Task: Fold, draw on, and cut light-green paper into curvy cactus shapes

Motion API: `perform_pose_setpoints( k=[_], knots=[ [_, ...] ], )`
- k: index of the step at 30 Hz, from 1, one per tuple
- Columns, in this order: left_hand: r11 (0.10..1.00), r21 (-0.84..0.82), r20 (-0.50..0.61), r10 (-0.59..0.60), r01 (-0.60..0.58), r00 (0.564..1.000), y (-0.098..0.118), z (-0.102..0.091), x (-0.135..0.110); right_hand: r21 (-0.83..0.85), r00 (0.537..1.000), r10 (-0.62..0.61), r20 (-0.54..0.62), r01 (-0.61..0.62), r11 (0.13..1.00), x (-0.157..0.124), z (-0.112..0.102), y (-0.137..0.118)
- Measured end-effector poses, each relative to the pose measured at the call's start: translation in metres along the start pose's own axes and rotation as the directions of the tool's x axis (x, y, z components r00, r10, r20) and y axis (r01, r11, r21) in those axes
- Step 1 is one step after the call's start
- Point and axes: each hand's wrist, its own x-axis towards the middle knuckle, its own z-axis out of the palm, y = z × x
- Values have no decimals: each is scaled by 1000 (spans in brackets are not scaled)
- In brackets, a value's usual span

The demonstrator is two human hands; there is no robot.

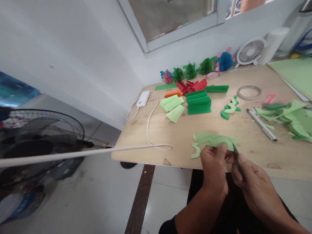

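My left hand pinches the lower edge of a light green paper sheet, which has a curved outline drawn on it. Dark scissors are gripped in my right hand, their blades at the sheet's right end. The finger loops are mostly hidden by my fingers. Left of the sheet, a curved light green paper cutout lies on the wooden table. Farther back, light and dark green curved cutouts lie together.
Folded green papers, red papers and honeycomb paper figures stand toward the wall. On the right are a pen, a tape roll and paper scraps. A white cable crosses the left side; a small fan stands behind.
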Motion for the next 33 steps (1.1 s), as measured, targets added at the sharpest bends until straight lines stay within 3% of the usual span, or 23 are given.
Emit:
perform_pose_setpoints(
  k=[8,28,33],
  knots=[
    [999,34,65,9,-11,998,2,-2,-2,16,1000,17,-15,-17,1000,-1,4,-5],
    [997,72,51,-3,-1,999,2,-4,-1,-21,999,37,-26,-38,999,1,0,1],
    [995,96,99,-26,17,995,4,-8,0,-28,1000,27,-15,-28,999,1,-4,5]
  ],
)
